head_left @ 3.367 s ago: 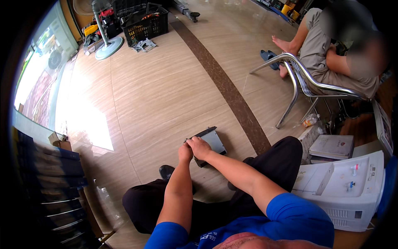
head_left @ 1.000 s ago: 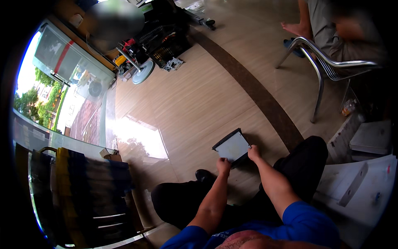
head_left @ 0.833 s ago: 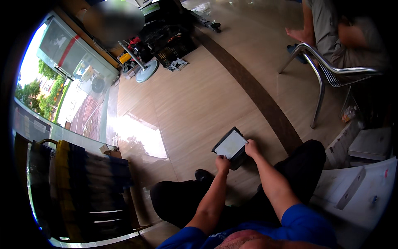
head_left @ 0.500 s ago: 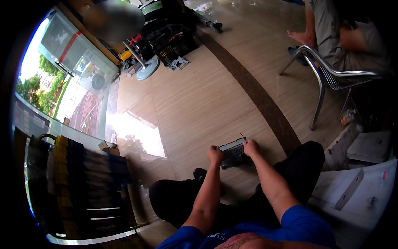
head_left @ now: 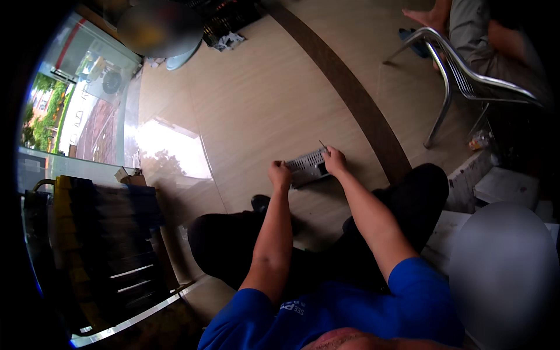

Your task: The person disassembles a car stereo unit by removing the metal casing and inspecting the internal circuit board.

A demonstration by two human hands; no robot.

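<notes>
A grey, box-shaped metal case (head_left: 308, 164) with rows of slots is held above the tiled floor in front of my legs. My left hand (head_left: 280, 173) is closed around its left end. My right hand (head_left: 334, 161) grips the right end, fingers bent over the edge. A thin dark rod (head_left: 323, 144) sticks up beside the right fingers; its lower end is hidden, so I cannot tell what it belongs to. The case's dark lower side faces me and its underside is hidden.
A metal-framed chair (head_left: 449, 87) with a seated person (head_left: 469, 35) stands at the far right. Dark and yellow stacked items on a rack (head_left: 87, 233) are at the left. White boxes (head_left: 506, 186) lie near my right knee. A glass door (head_left: 108, 99) is at far left.
The case has tipped so that its slotted face shows more, and both hands have turned with it. The whole view has shifted, with the floor objects sitting higher up in the picture.
</notes>
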